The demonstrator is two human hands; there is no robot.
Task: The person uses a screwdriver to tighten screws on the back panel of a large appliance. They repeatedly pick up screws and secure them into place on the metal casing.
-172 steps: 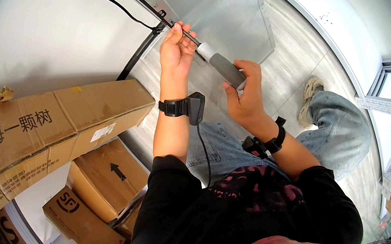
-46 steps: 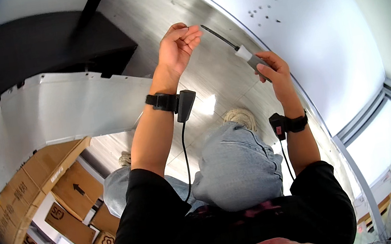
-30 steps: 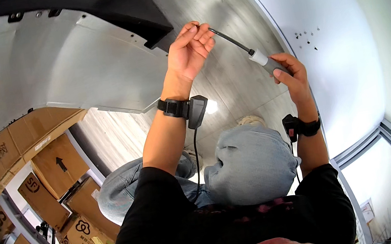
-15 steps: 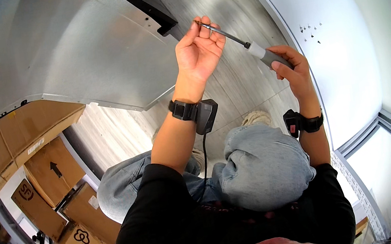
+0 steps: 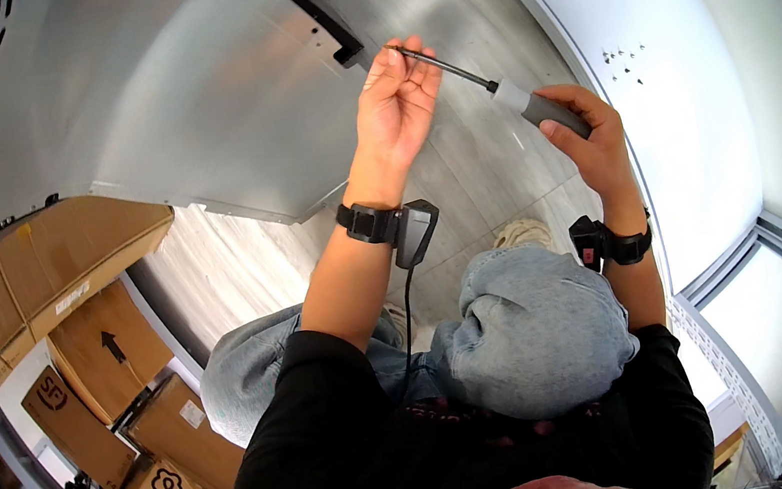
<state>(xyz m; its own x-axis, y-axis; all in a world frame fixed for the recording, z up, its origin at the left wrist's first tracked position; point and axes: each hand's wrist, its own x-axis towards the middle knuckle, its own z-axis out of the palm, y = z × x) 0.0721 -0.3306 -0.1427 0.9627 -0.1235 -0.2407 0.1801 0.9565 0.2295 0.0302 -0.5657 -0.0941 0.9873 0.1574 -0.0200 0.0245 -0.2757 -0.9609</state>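
Observation:
My right hand (image 5: 594, 135) is wrapped round the grey handle of a screwdriver (image 5: 452, 67). Its dark shaft points up and left, toward my left hand (image 5: 399, 110). There, thumb and forefinger pinch the shaft's tip, palm turned up and the other fingers curled loosely. A small brownish bit shows at the tip, too small to make out. Just left of my fingertips stands a large grey sheet-metal housing (image 5: 189, 113) with a black bracket (image 5: 345, 51) at its edge.
Several small screws (image 5: 624, 58) lie on the white surface (image 5: 690, 149) to my right. At the left, cardboard boxes (image 5: 107, 338) are stacked on a shelf. Grey wood-look flooring (image 5: 461, 173) lies under my crouched legs. A black cable (image 5: 408, 313) hangs from my left wrist device.
My view has shifted slightly, so the metal housing sits a little further right. Both hands keep their holds on the screwdriver, with my left fingers closed nearer its tip.

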